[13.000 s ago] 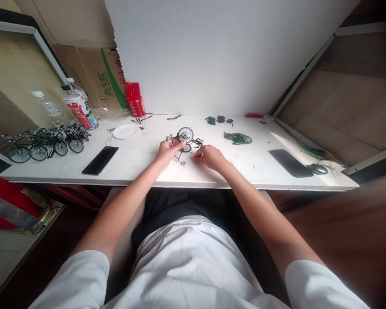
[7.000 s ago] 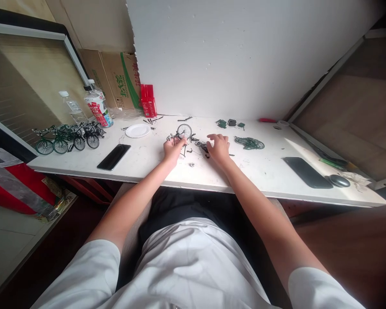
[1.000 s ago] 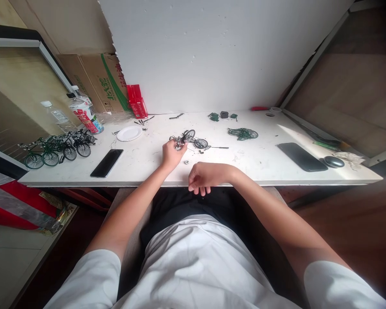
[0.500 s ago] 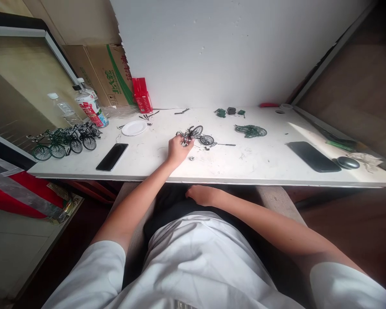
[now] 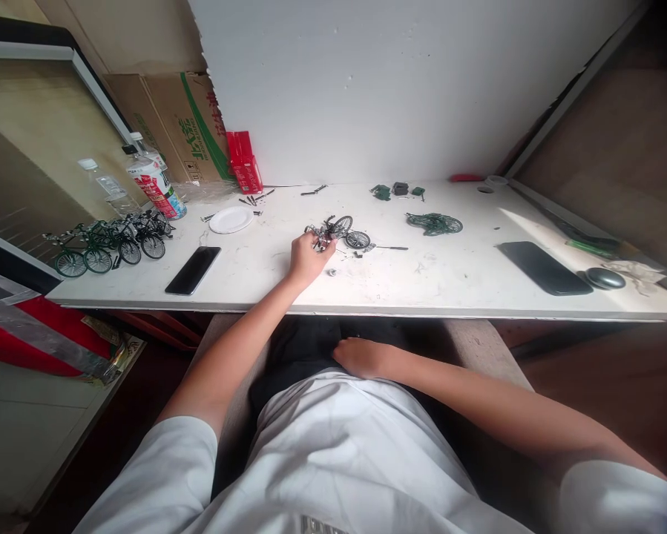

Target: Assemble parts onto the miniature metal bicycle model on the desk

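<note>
My left hand (image 5: pixel 309 257) rests on the white table (image 5: pixel 449 285), its fingers closed around a small model bicycle (image 5: pixel 341 225) that is tilted, one wheel raised. A loose-looking spoked wheel (image 5: pixel 357 239) lies just right of it. Beside that wheel is a thin screwdriver-like tool (image 5: pixel 392 248), with tiny dark parts (image 5: pixel 357 255) close by. A small round metallic piece (image 5: pixel 332 272) sits in front of my left hand. Below the table edge, my right hand (image 5: pixel 360 357) is in my lap, curled, with its fingers turned under and mostly hidden.
Several finished-looking model bicycles (image 5: pixel 110 248) stand at the left, near two bottles (image 5: pixel 156 189). A phone (image 5: pixel 194 270), a white paper plate (image 5: pixel 231 219) and a red box (image 5: pixel 245 163) are nearby. Green bicycle parts (image 5: pixel 434 223) lie right; a dark slab (image 5: pixel 544 268) and computer mouse (image 5: pixel 605 278) are farther right.
My right hand has moved down and slightly right, closer to my body. My left hand stays in place with the model bicycle.
</note>
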The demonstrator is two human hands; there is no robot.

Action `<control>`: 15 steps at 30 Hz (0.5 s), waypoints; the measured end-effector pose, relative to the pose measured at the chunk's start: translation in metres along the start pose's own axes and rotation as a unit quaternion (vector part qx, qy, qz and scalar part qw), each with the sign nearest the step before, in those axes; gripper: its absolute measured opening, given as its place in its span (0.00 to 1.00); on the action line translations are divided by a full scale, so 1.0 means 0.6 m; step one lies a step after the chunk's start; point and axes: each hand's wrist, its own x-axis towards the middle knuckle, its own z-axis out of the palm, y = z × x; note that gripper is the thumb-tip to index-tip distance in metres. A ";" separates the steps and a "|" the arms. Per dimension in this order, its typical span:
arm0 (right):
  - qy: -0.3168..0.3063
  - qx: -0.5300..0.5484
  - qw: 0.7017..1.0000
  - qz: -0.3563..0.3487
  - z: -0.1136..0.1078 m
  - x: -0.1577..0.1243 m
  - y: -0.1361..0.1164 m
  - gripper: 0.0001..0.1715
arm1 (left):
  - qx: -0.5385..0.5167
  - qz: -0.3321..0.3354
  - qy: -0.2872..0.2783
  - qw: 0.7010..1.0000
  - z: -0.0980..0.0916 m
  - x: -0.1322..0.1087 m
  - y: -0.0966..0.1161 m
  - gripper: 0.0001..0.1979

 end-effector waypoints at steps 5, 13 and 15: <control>0.044 0.041 0.998 -0.022 0.028 -0.046 0.003 0.25 | 0.004 0.002 0.005 1.000 0.002 0.002 -0.002 0.13; 0.103 0.154 0.982 0.022 0.014 -0.015 0.050 0.21 | 0.007 0.006 0.008 1.000 0.002 0.002 0.004 0.12; 0.127 0.140 0.980 0.067 0.017 0.006 0.062 0.21 | 0.011 0.011 0.005 1.000 0.001 0.002 0.007 0.11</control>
